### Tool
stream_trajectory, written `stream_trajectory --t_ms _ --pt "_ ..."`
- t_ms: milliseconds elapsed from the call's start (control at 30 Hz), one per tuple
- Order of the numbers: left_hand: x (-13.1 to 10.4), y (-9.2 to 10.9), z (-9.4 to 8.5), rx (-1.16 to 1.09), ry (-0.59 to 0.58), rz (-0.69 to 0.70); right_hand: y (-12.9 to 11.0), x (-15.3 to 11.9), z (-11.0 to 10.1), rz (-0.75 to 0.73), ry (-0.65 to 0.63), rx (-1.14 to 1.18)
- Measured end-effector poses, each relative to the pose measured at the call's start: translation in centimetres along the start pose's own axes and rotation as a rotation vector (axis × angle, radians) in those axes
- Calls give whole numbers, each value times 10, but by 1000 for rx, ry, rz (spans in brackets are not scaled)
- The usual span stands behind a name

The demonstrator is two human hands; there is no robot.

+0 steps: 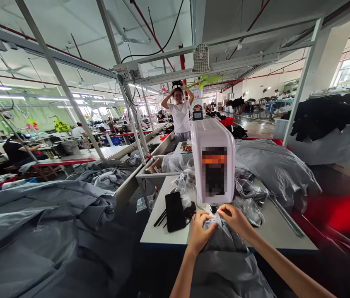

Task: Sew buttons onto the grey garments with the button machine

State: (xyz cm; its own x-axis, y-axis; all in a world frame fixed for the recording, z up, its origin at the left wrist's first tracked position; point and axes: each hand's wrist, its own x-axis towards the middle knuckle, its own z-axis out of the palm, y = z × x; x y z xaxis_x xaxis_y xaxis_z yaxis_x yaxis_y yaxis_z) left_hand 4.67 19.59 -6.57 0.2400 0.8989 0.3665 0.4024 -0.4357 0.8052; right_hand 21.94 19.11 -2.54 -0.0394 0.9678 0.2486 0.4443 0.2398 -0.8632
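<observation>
A white machine stands on the small work table, and its dark lower tip comes down between my hands. Grey fabric runs from under that tip over the table's front edge. My left hand is closed on the near end of the fabric, thumb and fingers bent around a pale patch of it. To the right of the tip, my right hand has thumb and forefinger pinched together; whatever is between them is too small to name.
A black phone lies on the table beside thin black sticks. Clear plastic bags and a metal bar sit to the right. Grey fabric piles fill the left. Beyond the machine stands a person with raised arms.
</observation>
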Motion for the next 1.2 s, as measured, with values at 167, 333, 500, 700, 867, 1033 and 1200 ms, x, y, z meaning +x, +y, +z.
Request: stream_trajectory --t_ms 167,333,500,700,867,1033,1200 --pt "0 -2 2 -1 -3 6 9 -1 8 2 -7 1" --pt "0 -4 3 -3 -2 -10 17 0 16 -59 -49 14" --pt "0 -2 3 0 -2 13 13 0 16 -62 -49 -28" --pt "0 -1 1 0 5 29 7 -3 8 -56 -49 -31" --pt "1 0 2 -4 11 29 8 -4 4 -46 -48 -16" --pt "2 -4 2 27 1 40 8 -1 4 -30 -55 -2" --pt "3 -8 3 50 -11 63 6 2 6 -52 -64 -2"
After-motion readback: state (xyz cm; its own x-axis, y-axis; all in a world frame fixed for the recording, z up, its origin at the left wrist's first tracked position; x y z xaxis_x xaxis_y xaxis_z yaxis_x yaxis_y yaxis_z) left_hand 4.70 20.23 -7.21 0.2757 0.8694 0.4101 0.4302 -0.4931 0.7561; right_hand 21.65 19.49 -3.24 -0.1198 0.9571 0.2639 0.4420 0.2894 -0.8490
